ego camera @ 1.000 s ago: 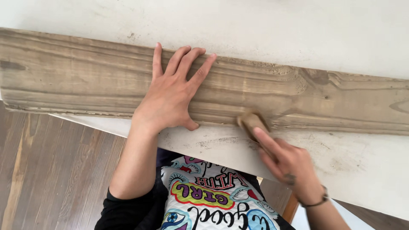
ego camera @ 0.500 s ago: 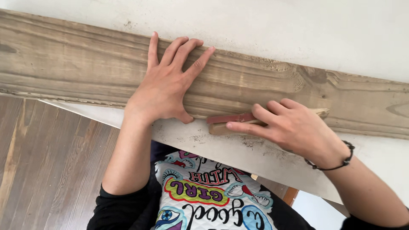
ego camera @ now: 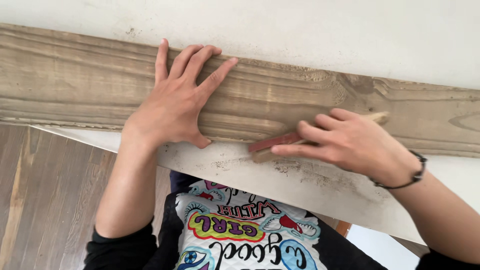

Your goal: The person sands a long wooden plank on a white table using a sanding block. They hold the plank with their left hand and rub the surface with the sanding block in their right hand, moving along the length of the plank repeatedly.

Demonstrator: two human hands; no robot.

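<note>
A long weathered wooden plank [ego camera: 75, 85] lies across a white table [ego camera: 310, 35]. My left hand [ego camera: 172, 102] presses flat on the plank, fingers spread. My right hand [ego camera: 350, 140] grips a small wooden sanding block [ego camera: 272, 145] with reddish sandpaper on its face, held against the plank's near edge. A dark bead bracelet circles my right wrist.
Fine sawdust speckles the white tabletop [ego camera: 300, 175] below the plank. The table's near edge runs diagonally over a grey-brown wood floor [ego camera: 45, 200]. My colourful printed apron [ego camera: 235, 230] is just below the edge.
My right hand turned from gripping the block end-on to lying over it lengthwise along the plank's edge. The view shifted slightly; my left hand stayed pressed on the plank.
</note>
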